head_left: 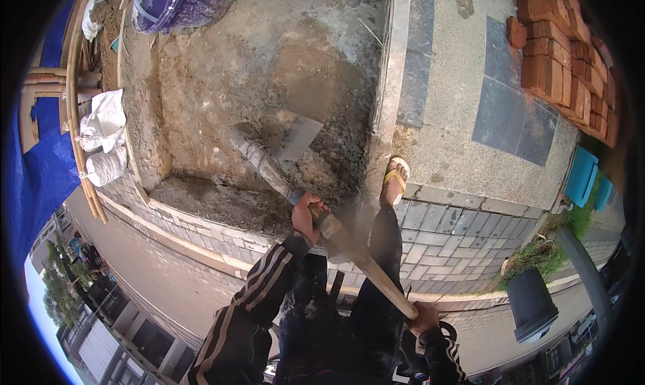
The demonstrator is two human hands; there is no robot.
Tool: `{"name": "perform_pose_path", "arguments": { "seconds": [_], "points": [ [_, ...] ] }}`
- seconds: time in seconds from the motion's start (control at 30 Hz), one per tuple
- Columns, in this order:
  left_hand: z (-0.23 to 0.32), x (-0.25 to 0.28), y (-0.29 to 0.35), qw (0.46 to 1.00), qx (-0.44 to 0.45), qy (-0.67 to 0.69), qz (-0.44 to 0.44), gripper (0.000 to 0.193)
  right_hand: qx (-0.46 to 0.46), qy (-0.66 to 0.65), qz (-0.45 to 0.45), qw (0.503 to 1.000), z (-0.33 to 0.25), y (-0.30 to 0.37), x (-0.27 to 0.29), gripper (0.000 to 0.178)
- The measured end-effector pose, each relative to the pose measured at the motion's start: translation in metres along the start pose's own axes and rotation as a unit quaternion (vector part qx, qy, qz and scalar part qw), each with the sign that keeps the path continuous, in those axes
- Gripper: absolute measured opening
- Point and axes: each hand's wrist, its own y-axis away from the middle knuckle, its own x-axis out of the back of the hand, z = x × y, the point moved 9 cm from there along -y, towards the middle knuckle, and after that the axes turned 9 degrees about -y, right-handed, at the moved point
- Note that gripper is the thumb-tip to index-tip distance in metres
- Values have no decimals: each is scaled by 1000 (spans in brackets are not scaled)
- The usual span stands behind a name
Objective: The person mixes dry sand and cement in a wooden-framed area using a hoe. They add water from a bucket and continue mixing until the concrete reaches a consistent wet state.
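A long-handled hoe (376, 274) slants across the picture, its wooden handle running up and left from my body. My left hand (308, 217) is wrapped round the middle of the handle. Lower and to the right, my right hand (423, 320) grips the handle's end. The flat metal blade (302, 138) is at the far end, over the wet grey-brown mortar or mud (235, 200) in the walled bed. I cannot tell how deep its edge goes. The upper shaft looks caked with dried mortar.
A purple bucket (181, 5) stands at the far left. White sacks (104, 119) and bamboo poles (72, 103) lie along the left edge. My sandalled foot (396, 180) is by the low wall (388, 96). Stacked red bricks (557, 62) stand at the far right.
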Motion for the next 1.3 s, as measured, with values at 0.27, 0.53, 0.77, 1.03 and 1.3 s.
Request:
{"name": "perform_pose_path", "arguments": {
  "seconds": [0.27,0.53,0.77,1.03,1.3],
  "points": [
    [171,-221,-114,969,-165,-125,-132,24,141,-272,63,950,-182,-120,48,48],
    [300,-332,-252,722,-415,-532,155,62,147,-601,-24,785,-287,-239,104,32],
    [220,-308,-252,696,-337,-618,140,77,43,-644,10,764,-289,-128,72,37],
    [124,-132,-257,644,-304,-701,38,69,-37,-625,-10,780,-298,-48,-53,32],
    [51,42,-254,725,-195,-625,213,59,-104,-604,-39,789,-315,28,-141,28]
  ]
}}
